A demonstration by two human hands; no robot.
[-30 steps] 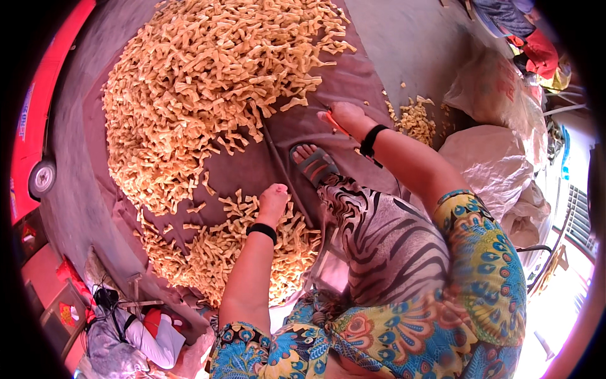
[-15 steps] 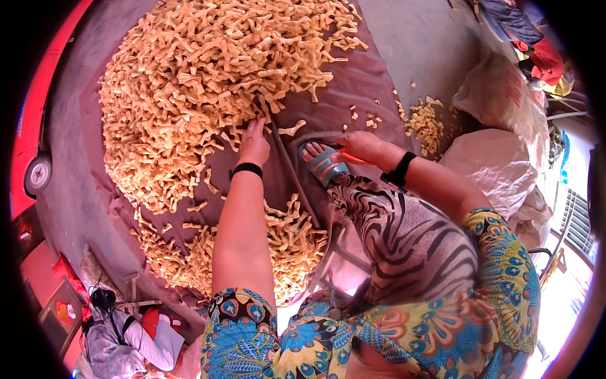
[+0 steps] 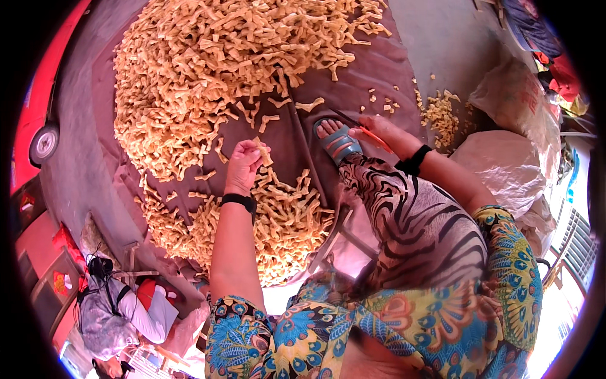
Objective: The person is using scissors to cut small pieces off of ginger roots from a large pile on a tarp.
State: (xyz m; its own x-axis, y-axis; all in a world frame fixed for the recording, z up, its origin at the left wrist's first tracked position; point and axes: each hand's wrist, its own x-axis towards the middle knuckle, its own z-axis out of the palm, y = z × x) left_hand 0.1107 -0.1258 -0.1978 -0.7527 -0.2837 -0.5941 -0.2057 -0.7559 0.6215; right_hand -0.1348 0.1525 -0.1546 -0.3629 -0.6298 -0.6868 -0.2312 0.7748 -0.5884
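Down on the ground, the left hand (image 3: 243, 165) is lifted a little above a brown cloth (image 3: 372, 76), its fingers curled together around a small bunch of pale yellow strips (image 3: 260, 146); a few ends stick out past the fingertips at the top of the fist. The hand hangs between the big heap of strips (image 3: 214, 69) spread over the far part of the cloth and a smaller pile (image 3: 284, 221) that lies nearer the person, just beside the wrist with its black band (image 3: 238, 200). Loose strips are scattered on the bare cloth around the hand. The right hand (image 3: 385, 136) rests low by the person's foot in a blue-grey sandal (image 3: 338, 144), touching or nearly touching its outer side. Its fingers are closed on a thin orange-red thing (image 3: 372, 134), which lies along them and points toward the sandal; what it is cannot be told. This wrist too has a black band (image 3: 413, 160). A leg in black-and-white striped cloth (image 3: 416, 221) runs from the sandal back toward the body. To the right, off the cloth, a few more strips lie near pale sacks (image 3: 505, 158). At the far left, part of a red car (image 3: 38, 114) shows with one wheel.
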